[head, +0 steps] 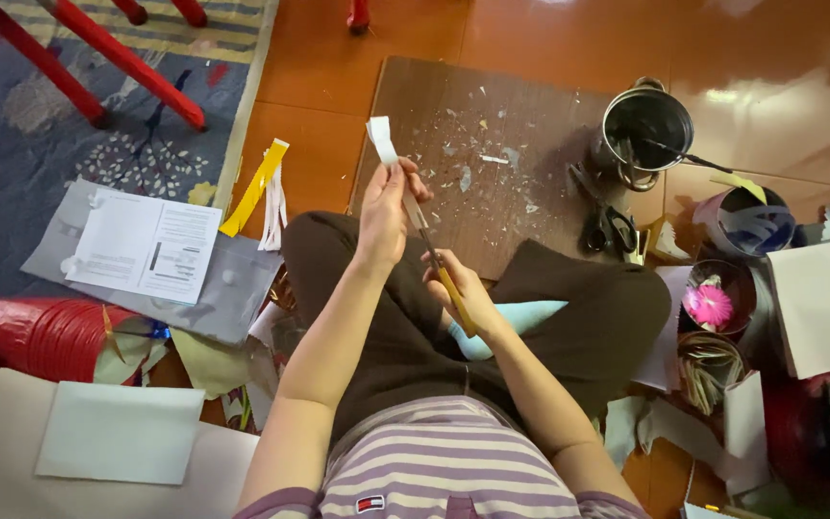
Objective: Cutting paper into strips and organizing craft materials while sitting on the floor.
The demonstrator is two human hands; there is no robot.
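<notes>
A view from above shows a person seated cross-legged on an orange floor point(338, 58), in dark trousers and a purple striped top. Near the centre of the frame, a narrow white paper strip point(382, 142) is held upright by the left hand point(382, 213), the grip closed around its lower part while its top end stands free above the fingers. Just to the right and slightly lower, the right hand point(460, 285) is clamped on a cutting tool with a yellow handle point(439, 269), whose thin blade slants up toward the strip; whether the blade touches the paper cannot be told. A pale blue piece of paper point(520, 317) lies on the lap under the right wrist.

Beyond the hands, a dark wooden board point(492, 125) is spread on the floor, strewn with small paper scraps. At its right edge stands a metal pot point(644, 130), with black scissors point(607, 229) just below it. At the right of the frame, a bowl with a pink flower point(709, 305) is seen among loose sheets. At the left, a printed sheet point(146, 245) lies on grey card, a yellow strip point(255, 187) rests beside it, and a red ribbed roll point(45, 336) lies lower left.
</notes>
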